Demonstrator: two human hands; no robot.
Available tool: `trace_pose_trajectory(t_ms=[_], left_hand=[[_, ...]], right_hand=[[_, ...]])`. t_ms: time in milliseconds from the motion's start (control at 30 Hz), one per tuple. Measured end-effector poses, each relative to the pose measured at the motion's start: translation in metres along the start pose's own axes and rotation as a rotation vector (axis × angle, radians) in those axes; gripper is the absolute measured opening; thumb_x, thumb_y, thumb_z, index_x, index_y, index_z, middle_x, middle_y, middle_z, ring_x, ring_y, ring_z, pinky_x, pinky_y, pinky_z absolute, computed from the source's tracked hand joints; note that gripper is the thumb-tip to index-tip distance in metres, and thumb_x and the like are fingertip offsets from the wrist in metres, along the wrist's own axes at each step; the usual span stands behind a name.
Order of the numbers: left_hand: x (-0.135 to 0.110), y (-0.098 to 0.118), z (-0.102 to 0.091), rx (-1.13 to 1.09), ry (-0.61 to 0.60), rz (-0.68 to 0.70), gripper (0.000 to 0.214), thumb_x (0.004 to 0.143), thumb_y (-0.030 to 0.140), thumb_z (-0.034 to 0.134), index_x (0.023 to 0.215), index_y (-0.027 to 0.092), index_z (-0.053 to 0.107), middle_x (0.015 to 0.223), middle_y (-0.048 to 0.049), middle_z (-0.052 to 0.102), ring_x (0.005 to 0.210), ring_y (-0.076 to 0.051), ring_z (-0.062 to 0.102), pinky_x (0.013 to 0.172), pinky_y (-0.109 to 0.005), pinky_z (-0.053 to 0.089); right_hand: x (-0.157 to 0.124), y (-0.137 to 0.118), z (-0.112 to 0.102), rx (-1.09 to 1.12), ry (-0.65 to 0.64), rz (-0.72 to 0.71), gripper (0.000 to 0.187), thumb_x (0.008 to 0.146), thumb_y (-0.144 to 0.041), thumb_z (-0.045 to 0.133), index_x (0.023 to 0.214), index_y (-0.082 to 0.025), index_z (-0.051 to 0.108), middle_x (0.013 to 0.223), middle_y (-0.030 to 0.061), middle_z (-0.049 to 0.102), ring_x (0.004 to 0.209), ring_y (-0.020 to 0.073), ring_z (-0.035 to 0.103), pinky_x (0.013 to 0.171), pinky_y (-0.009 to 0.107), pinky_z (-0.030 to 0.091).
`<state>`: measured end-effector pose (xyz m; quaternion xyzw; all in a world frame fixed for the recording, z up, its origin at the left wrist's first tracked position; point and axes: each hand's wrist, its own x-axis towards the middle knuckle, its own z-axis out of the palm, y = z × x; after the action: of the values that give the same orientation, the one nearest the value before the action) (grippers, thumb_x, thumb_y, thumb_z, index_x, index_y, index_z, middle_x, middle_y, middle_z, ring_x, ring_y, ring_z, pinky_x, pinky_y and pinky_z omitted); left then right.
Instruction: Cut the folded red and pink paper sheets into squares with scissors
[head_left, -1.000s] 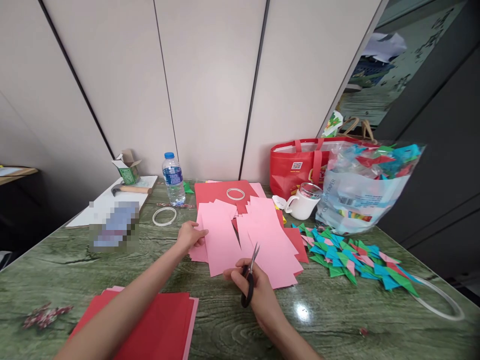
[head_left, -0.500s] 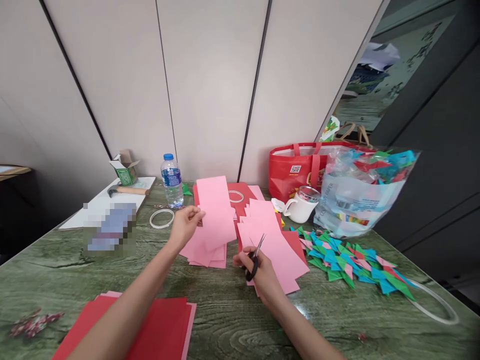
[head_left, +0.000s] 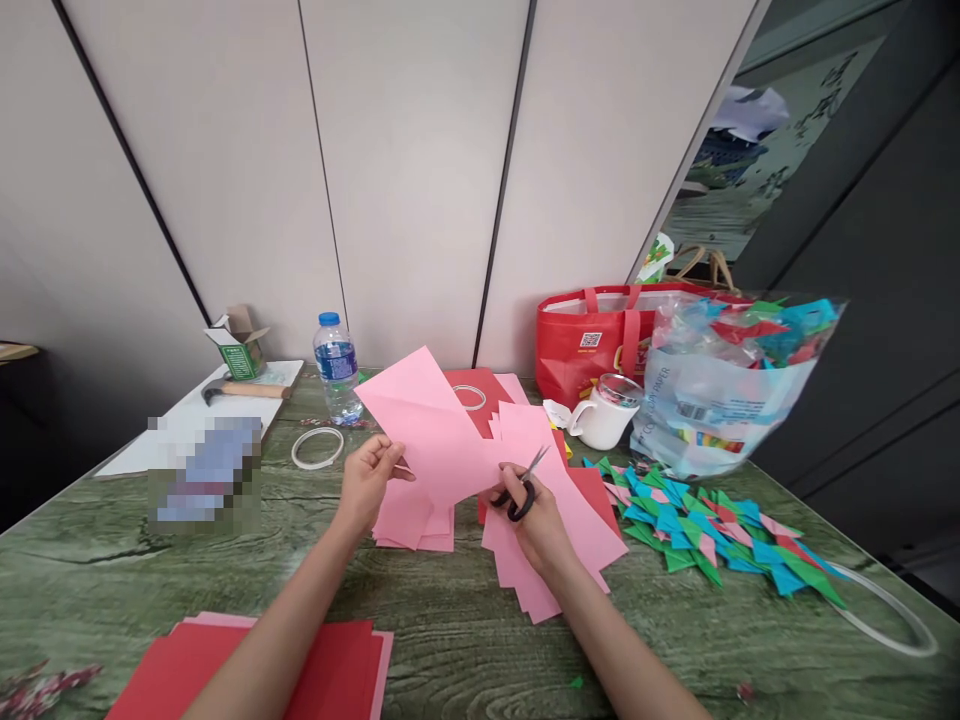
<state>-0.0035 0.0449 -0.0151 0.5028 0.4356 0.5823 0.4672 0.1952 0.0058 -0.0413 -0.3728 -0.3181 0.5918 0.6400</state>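
Note:
My left hand point(head_left: 369, 480) pinches the left edge of a pink paper sheet point(head_left: 427, 425) and holds it up above the table. My right hand point(head_left: 531, 510) grips black-handled scissors point(head_left: 523, 488), blades pointing up and right, and also touches the sheet's right end. Beneath my hands lie more pink sheets point(head_left: 551, 520) spread over red sheets point(head_left: 592, 490) on the green wood-grain table point(head_left: 450, 640).
A red and pink paper stack point(head_left: 322, 670) lies near the front edge. Folded blue, green and pink paper pieces point(head_left: 712, 530) lie at right, behind them a plastic bag point(head_left: 720, 385), a white mug point(head_left: 604, 412) and a red bag point(head_left: 592, 335). A water bottle point(head_left: 334, 365), tape rings point(head_left: 316, 448) and a hammer point(head_left: 244, 390) stand at left.
My left hand has picked a pink sheet off the pile and raised it. My right hand with the scissors has moved up to the sheet's right end.

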Motion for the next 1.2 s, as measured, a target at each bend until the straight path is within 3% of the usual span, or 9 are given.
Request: trace_pose_trajectory(t_ms=[167, 367, 567, 833, 1067, 1200], left_hand=[[-0.009, -0.01, 0.01, -0.025, -0.15, -0.082, 0.027, 0.065, 0.04, 0.064, 0.057, 0.019, 0.048, 0.057, 0.0032, 0.051, 0.057, -0.013, 0.054, 0.061, -0.029, 0.051], [-0.02, -0.01, 0.019, -0.008, -0.238, -0.103, 0.024, 0.065, 0.037, 0.066, 0.057, 0.016, 0.056, 0.057, 0.0024, 0.055, 0.059, -0.013, 0.054, 0.068, -0.028, 0.048], [-0.022, -0.012, 0.02, -0.013, -0.219, -0.142, 0.023, 0.063, 0.035, 0.067, 0.056, 0.016, 0.057, 0.055, 0.0028, 0.059, 0.057, -0.014, 0.059, 0.067, -0.032, 0.05], [-0.022, -0.013, 0.019, 0.022, -0.215, -0.162, 0.022, 0.063, 0.035, 0.067, 0.057, 0.015, 0.061, 0.052, 0.0011, 0.061, 0.051, -0.015, 0.059, 0.054, -0.029, 0.052], [-0.023, -0.009, 0.019, 0.076, -0.254, -0.116, 0.021, 0.064, 0.033, 0.068, 0.056, 0.014, 0.064, 0.052, -0.0011, 0.062, 0.051, -0.014, 0.058, 0.054, -0.026, 0.05], [-0.024, -0.01, 0.019, 0.09, -0.246, -0.104, 0.022, 0.067, 0.034, 0.065, 0.056, 0.014, 0.063, 0.05, 0.0004, 0.06, 0.049, -0.013, 0.056, 0.053, -0.026, 0.049]], right_hand=[[-0.016, 0.001, 0.013, -0.019, -0.2, 0.158, 0.03, 0.062, -0.036, 0.072, 0.083, -0.015, 0.063, 0.067, 0.0006, 0.065, 0.063, 0.0158, 0.059, 0.057, 0.025, 0.047], [-0.027, 0.01, 0.018, 0.009, -0.349, 0.318, 0.041, 0.065, -0.044, 0.067, 0.094, -0.017, 0.062, 0.074, 0.0056, 0.068, 0.072, 0.0243, 0.064, 0.061, 0.034, 0.05], [-0.018, 0.018, 0.009, -0.071, -0.253, 0.168, 0.038, 0.061, -0.035, 0.073, 0.092, -0.018, 0.061, 0.073, 0.0037, 0.068, 0.068, 0.0225, 0.064, 0.062, 0.034, 0.049], [-0.017, 0.018, 0.008, -0.15, -0.228, 0.145, 0.04, 0.06, -0.037, 0.073, 0.093, -0.019, 0.06, 0.072, -0.0001, 0.065, 0.055, 0.0137, 0.056, 0.053, 0.025, 0.043], [-0.018, 0.013, 0.011, -0.234, -0.267, 0.09, 0.033, 0.065, -0.035, 0.07, 0.092, -0.018, 0.06, 0.071, -0.0003, 0.062, 0.06, 0.0129, 0.053, 0.054, 0.023, 0.04], [-0.017, 0.014, 0.01, -0.157, -0.224, 0.114, 0.028, 0.067, -0.034, 0.069, 0.089, -0.019, 0.059, 0.067, -0.0032, 0.059, 0.053, 0.009, 0.048, 0.048, 0.019, 0.036]])
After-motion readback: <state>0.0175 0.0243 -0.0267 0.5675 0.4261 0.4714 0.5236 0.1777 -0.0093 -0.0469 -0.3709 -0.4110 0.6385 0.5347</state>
